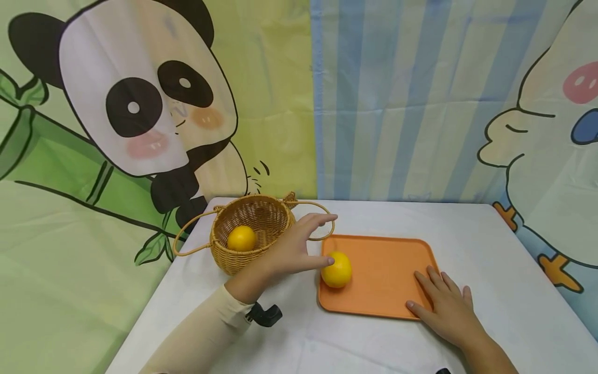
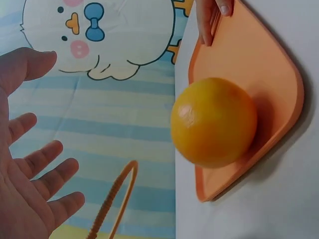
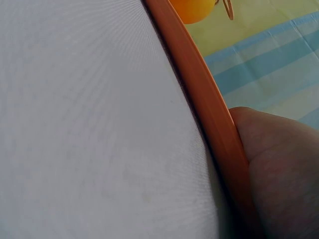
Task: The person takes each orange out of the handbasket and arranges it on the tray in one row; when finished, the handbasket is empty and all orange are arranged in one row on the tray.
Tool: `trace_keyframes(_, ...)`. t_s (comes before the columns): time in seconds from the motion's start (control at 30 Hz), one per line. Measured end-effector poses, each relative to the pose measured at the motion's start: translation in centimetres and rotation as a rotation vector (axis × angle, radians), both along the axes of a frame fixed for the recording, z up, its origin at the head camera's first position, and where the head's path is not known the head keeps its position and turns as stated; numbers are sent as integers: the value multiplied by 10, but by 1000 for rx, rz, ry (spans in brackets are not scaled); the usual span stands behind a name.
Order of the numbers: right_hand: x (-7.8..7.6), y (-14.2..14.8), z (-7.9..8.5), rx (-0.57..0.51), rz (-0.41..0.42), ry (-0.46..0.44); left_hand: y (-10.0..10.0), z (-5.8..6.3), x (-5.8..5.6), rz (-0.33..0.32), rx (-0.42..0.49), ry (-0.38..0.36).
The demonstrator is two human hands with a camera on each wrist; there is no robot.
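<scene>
Sleeve (image 1: pixel 201 332), round orange (image 1: pixel 337 273), tray (image 1: pixel 380 272), long axis crosswise

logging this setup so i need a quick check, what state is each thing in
Basket: upright, uncovered
Basket handles: spread outward to both sides
Orange in the basket: whole, unpeeled
Tray: flat on the table
Orange on the tray: whole, unpeeled, near the left edge
Left hand: fingers spread, apart from the orange on the tray
Right hand: resting on the tray's right edge
Curtain: hanging, creased
</scene>
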State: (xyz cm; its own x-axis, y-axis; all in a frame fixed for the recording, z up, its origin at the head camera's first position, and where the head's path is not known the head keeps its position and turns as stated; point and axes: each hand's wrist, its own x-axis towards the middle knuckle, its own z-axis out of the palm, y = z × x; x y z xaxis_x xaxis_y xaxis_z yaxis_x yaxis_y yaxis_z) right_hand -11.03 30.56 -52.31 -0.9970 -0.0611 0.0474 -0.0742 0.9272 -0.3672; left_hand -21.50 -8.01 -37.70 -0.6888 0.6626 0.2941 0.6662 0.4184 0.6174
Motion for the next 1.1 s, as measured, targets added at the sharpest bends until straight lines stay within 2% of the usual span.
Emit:
trace_keyframes(0.23, 0, 0, 0, 9, -8, -6, -14, 6, -7, 86, -6, 4)
trace_keyframes(0.37, 0, 1, 0, 5, -3, -3, -22, 9, -13, 113, 5, 16)
trace_keyframes(0.7, 0, 0, -1, 6, -1, -7, -50, 16, -26, 212, 2, -21)
trace_keyframes(1.1, -1, 1, -2, -2, 6, -2, -78, 13, -44, 261, 52, -82)
